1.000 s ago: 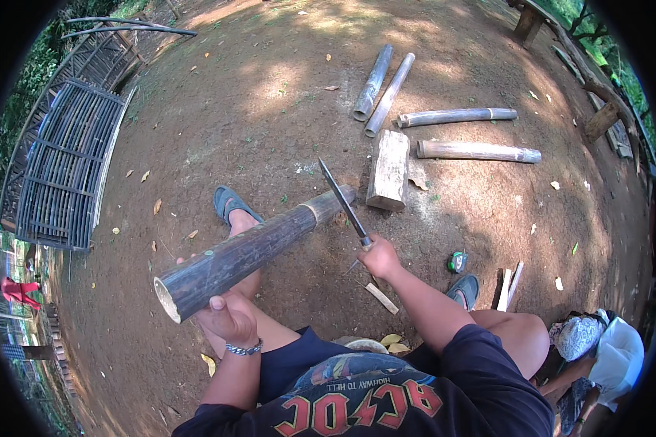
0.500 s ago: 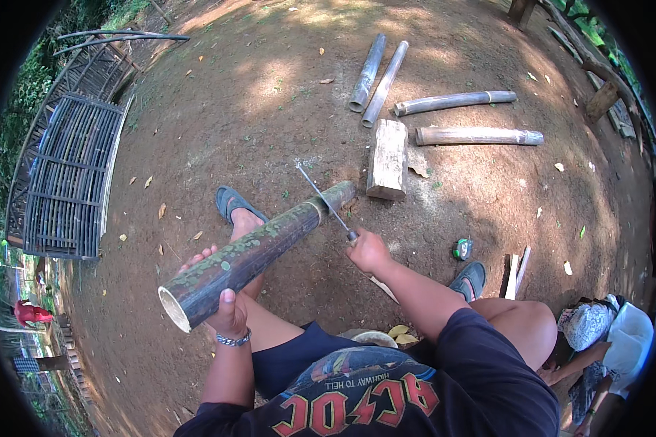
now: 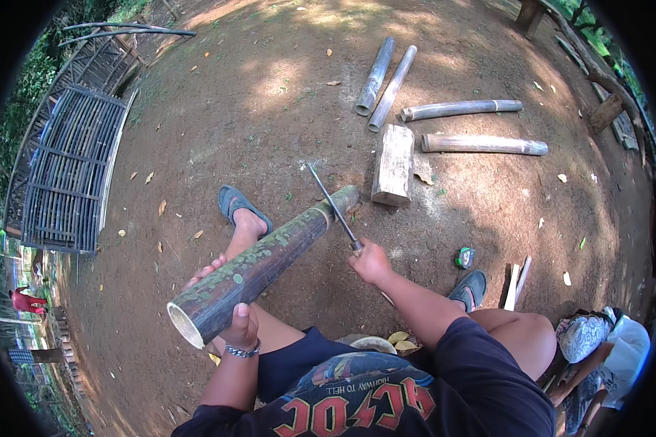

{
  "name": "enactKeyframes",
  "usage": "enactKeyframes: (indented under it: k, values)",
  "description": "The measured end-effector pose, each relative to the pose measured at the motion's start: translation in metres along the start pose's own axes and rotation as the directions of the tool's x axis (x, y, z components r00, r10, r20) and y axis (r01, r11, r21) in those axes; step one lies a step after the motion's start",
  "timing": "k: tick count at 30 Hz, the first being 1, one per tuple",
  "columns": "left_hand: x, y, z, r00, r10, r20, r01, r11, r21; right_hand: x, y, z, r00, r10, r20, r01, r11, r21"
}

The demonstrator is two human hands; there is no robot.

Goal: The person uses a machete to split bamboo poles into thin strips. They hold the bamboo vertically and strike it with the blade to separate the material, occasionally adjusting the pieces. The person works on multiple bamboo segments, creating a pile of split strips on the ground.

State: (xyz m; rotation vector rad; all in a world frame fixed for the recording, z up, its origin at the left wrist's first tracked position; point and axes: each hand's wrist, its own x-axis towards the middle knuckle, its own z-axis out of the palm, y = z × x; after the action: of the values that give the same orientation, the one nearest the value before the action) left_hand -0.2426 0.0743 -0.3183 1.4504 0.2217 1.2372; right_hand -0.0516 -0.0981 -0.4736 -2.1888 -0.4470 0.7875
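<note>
A thick dark bamboo pole (image 3: 259,258), mottled with green patches, slants from my lap toward the ground, its pale cut end nearest me on the left. My left hand (image 3: 242,328) supports it from below near that end, thumb on one side and fingers on the other. In my right hand (image 3: 372,262) is a long-bladed knife (image 3: 335,207), gripped by its handle. Its narrow blade crosses the pole beside a pale ring near the far end. Whether the blade touches the bamboo or cuts into it, I cannot tell.
A squared wooden block (image 3: 393,166) stands past the pole's far end. Several cut bamboo lengths (image 3: 485,145) lie beyond it. Right of my knife hand are a green tape measure (image 3: 465,257) and wood strips (image 3: 516,282). Another person (image 3: 598,357) sits at lower right; a bamboo bench (image 3: 69,175) stands left.
The pole's near end has dropped slightly toward me with my left hand. My right hand has drawn back a little, and the knife blade now shows more of its side. The view shifted slightly.
</note>
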Motion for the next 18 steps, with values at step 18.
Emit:
enactKeyframes:
  k: [18]
  values:
    - [0.014,-0.002,-0.007,0.975,0.024,0.219,-0.040,0.997,0.066,0.002,-0.017,-0.037,0.980,-0.151,0.130,0.167,0.979,-0.116]
